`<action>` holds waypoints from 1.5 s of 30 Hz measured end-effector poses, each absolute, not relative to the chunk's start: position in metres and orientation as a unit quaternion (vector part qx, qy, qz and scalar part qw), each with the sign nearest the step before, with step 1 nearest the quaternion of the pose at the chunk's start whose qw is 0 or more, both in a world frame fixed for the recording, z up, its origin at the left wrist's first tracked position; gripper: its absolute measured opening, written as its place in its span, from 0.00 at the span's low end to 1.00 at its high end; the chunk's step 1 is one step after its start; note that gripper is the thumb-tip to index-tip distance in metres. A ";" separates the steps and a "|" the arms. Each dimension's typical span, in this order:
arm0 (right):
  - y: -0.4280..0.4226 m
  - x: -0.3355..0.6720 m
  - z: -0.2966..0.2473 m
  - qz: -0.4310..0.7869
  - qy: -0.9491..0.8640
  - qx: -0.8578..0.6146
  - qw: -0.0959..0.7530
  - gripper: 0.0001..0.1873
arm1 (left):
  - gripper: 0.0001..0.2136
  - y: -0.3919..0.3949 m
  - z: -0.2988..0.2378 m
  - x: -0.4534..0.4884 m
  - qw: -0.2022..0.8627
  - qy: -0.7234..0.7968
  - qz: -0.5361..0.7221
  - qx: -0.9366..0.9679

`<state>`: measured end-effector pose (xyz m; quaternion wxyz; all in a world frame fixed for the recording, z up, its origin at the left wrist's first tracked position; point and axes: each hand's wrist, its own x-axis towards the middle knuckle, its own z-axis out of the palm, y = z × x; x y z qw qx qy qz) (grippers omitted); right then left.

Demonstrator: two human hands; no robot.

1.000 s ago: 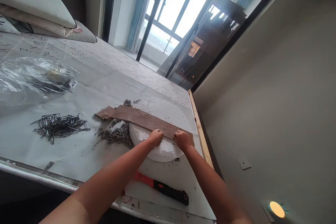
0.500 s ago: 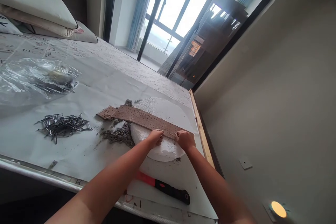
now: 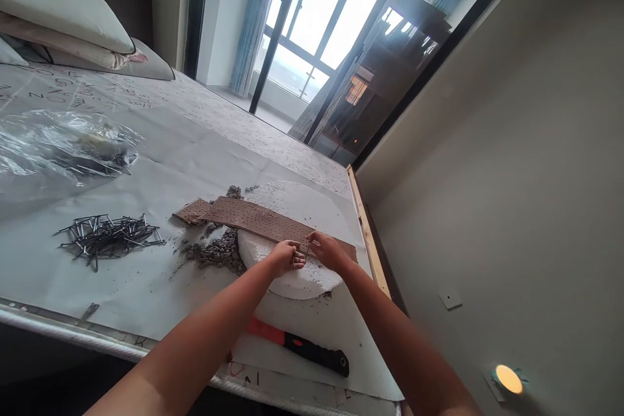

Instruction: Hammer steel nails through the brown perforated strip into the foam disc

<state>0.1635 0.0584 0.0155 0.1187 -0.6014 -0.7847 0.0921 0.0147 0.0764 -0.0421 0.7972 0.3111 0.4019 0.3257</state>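
A brown perforated strip lies across a round white foam disc on a paper-covered bed. My left hand is curled at the strip's near edge, fingers pinched together. My right hand sits just to its right on the strip, its fingers pinching a thin nail that stands between the two hands. The fingertips of both hands nearly touch.
A heap of loose nails lies to the left, grey rubble beside the disc. A hammer with a red and black handle rests by the bed's near edge. A clear plastic bag and pillows are at the far left.
My right hand has slid left along the strip to meet my left hand, and a thin nail now shows between them. The view shifted slightly.
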 end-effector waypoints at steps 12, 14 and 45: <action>0.063 0.137 -0.003 0.130 -0.776 -0.599 0.150 0.07 | 0.07 0.075 -0.041 0.011 0.821 0.349 0.330 0.309; 0.064 0.147 -0.003 0.094 -0.762 -0.625 0.140 0.11 | 0.08 0.076 -0.044 0.011 0.813 0.373 0.327 0.305; 0.062 0.172 -0.017 -0.108 -0.751 -0.643 -0.103 0.13 | 0.09 0.080 -0.046 0.013 0.791 0.410 0.326 0.316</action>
